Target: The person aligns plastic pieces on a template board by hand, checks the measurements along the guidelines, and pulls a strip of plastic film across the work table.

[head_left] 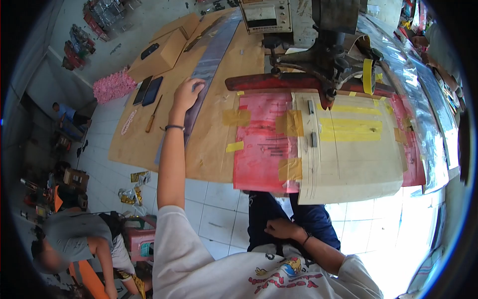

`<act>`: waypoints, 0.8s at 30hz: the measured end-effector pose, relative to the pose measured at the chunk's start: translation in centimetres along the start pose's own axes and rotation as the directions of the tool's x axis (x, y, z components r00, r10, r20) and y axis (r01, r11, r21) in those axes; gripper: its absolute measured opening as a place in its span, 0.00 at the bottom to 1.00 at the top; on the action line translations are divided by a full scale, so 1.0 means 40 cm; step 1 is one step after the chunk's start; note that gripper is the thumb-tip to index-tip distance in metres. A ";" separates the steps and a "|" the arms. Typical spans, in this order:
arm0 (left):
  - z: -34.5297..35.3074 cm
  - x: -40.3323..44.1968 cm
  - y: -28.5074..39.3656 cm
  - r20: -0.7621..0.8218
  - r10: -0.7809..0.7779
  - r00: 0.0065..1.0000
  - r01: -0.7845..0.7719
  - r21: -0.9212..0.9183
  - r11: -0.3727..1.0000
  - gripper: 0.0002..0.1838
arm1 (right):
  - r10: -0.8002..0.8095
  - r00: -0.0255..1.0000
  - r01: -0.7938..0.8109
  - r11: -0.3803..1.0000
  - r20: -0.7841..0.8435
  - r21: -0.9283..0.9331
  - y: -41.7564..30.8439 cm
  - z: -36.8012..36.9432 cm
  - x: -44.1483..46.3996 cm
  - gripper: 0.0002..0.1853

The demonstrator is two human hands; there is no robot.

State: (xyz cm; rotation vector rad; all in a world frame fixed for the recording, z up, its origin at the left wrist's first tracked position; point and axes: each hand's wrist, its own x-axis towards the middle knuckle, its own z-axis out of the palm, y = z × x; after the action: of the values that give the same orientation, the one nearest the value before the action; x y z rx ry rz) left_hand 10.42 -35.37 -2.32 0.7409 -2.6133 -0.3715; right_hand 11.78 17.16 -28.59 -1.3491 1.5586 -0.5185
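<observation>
My left hand [187, 94] is over a long strip of bluish see-through plastic film [215, 50] on the brown board. Its fingers are curled and closed at the film, the fingertips partly hidden. My right hand [283, 228] rests on my lap below the table edge, fingers folded in, with nothing visible in them. In front of me, under the press head [328, 65] with its red bar, a beige sheet [358, 164] with yellow tape strips lies over a red sheet [264, 164] fixed with brown tape.
On the board's left are two phones [152, 91], a wooden-handled awl-like tool [150, 122] and a cardboard box [162, 57] with a dark object on it. Pink material [114, 85] sits beyond. Clear film [406, 70] covers the right side. A person [82, 234] bends at lower left.
</observation>
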 end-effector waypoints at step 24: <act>-0.254 -0.573 0.072 0.337 -0.160 0.928 0.257 -0.268 0.928 0.33 | -0.116 0.993 0.116 0.993 -0.017 0.030 -0.024 -0.029 -0.054 0.16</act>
State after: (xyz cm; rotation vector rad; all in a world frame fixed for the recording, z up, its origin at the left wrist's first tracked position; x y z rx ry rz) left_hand 31.52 -21.89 0.81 0.9177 -2.6654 -1.0117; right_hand 11.09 18.56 -26.45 -1.4209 1.4852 -0.6233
